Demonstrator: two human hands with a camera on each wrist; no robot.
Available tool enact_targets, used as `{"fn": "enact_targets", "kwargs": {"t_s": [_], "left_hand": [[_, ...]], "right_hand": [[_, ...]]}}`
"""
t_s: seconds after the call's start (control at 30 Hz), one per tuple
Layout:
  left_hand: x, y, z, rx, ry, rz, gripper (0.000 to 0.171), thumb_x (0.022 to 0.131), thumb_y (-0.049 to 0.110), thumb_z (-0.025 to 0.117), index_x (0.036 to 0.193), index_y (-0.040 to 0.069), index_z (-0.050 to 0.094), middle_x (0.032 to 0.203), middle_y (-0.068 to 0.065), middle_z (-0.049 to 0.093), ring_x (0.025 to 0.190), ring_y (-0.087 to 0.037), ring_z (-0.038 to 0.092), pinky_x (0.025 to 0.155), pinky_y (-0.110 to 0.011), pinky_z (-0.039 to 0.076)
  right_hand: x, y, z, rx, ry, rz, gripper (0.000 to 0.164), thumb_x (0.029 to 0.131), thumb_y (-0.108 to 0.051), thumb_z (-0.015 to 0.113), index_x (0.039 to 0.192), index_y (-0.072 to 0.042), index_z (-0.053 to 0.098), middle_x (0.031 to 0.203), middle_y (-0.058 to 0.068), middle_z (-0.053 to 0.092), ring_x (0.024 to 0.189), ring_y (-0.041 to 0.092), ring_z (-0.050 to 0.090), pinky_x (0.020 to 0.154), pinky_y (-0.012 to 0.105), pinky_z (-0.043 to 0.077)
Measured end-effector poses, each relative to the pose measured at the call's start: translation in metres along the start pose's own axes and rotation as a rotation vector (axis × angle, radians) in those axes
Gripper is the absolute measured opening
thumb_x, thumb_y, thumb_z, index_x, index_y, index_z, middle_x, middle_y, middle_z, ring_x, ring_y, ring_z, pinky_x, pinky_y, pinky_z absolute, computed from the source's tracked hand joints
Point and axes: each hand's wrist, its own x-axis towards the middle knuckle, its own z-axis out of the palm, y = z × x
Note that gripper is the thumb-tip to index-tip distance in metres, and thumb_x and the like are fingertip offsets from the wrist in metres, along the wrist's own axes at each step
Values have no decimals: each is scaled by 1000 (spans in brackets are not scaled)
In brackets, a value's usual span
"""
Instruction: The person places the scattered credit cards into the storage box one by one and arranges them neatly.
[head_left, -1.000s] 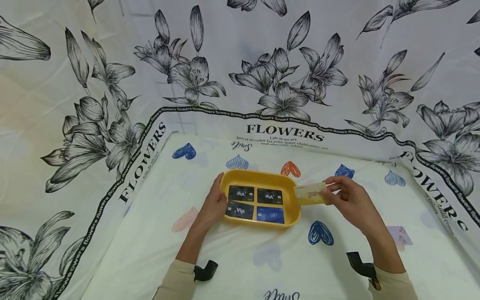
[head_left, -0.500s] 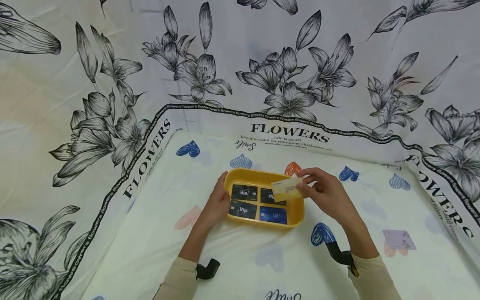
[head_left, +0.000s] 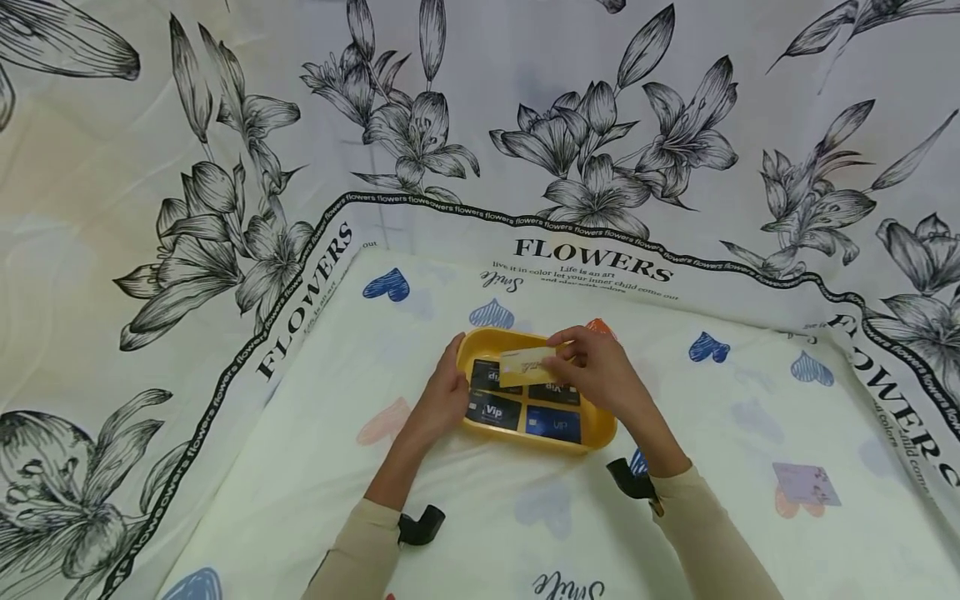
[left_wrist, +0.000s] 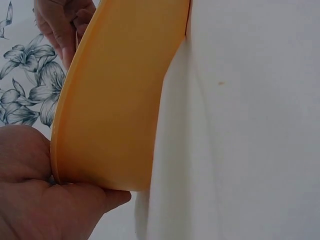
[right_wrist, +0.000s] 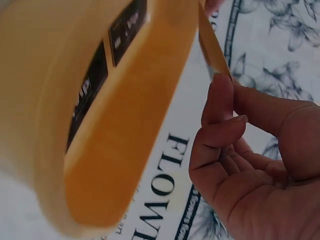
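A yellow plastic tray (head_left: pixel 598 435) sits on the white cloth, its left end held by my left hand (head_left: pixel 448 390). In the left wrist view that hand (left_wrist: pixel 55 200) lies round the tray's end wall (left_wrist: pixel 110 125). My right hand (head_left: pixel 600 371) pinches a pale gold card (head_left: pixel 522 367) by its right end, over the tray's back half. Inside lie a blue VIP card (head_left: pixel 553 423) and several black Vip cards (head_left: pixel 495 410); the gold card partly covers the back two. Edge-on in the right wrist view, the gold card (right_wrist: pixel 215 45) rises from thumb and fingertips.
A light purple card (head_left: pixel 806 484) lies flat on the cloth at the right. The cloth (head_left: pixel 465 517) is printed with hearts. Behind it hangs a curtain (head_left: pixel 465 75) with black line-drawn flowers.
My right hand has carried the gold card leftward, from beyond the tray's right end to over its back cards. The left hand keeps its hold on the tray.
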Motion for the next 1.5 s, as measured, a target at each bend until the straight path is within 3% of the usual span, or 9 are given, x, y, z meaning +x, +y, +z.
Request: {"fn": "enact_targets", "kwargs": {"t_s": [0.23,0.43,0.57,0.77,0.9,1.03,1.23,1.37,1.5], "left_hand": [[2,2,3,11,-18,-21,71,107,6,39,171,19,13,177,-4,16,164,-25,14,132,-48,12],[4,3,5,-1,-26,25,70,106,5,37,171,14,12,177,-9,17,163,-28,15,132,-50,12],[5,3,6,-1,-29,12,71,106,5,38,171,15,12,177,-8,17,163,-28,15,132,-50,13],[4,3,9,-6,-42,-23,72,105,5,40,171,18,13,177,-7,17,163,-28,15,132,-50,13],[6,5,11,-19,-46,-2,71,106,5,40,171,18,13,177,-7,16,163,-27,15,132,-50,13],[9,6,13,-23,-54,17,72,106,3,39,171,17,13,177,-8,17,163,-28,15,132,-50,12],[8,7,12,-32,-50,31,73,104,2,38,171,14,11,177,-9,16,163,-28,13,132,-51,11],[6,5,10,-31,-42,1,73,105,3,39,171,16,10,177,-7,15,164,-27,12,132,-50,11],[4,3,5,-39,-39,-22,74,105,4,38,171,20,9,178,-3,14,164,-25,11,132,-51,11]], "right_hand": [[15,0,21,39,-51,2,34,99,-19,76,126,0,67,100,11,78,81,30,77,66,33,59],[24,3,34,27,-42,45,33,97,-20,78,123,-1,69,101,13,80,80,25,79,71,35,63],[27,4,40,55,-57,74,33,98,-21,78,122,-1,68,99,12,79,81,29,78,73,37,64],[28,5,49,-31,-74,132,32,97,-22,79,119,-5,65,90,6,77,77,24,75,70,32,62],[28,8,51,-76,-64,155,33,96,-20,80,119,-4,63,84,6,76,72,21,73,66,31,60],[27,10,50,-95,-53,172,38,96,-21,80,123,-2,61,87,8,75,73,19,70,70,32,62],[14,2,30,-113,-29,136,37,101,-28,74,128,-5,63,102,11,76,76,18,73,70,31,63],[-13,-1,-1,-84,38,102,36,104,-35,69,129,-9,66,108,9,76,79,20,75,70,33,64],[-45,17,-31,-87,135,96,34,106,-36,66,128,-10,66,103,7,78,76,19,75,70,33,64]]}}
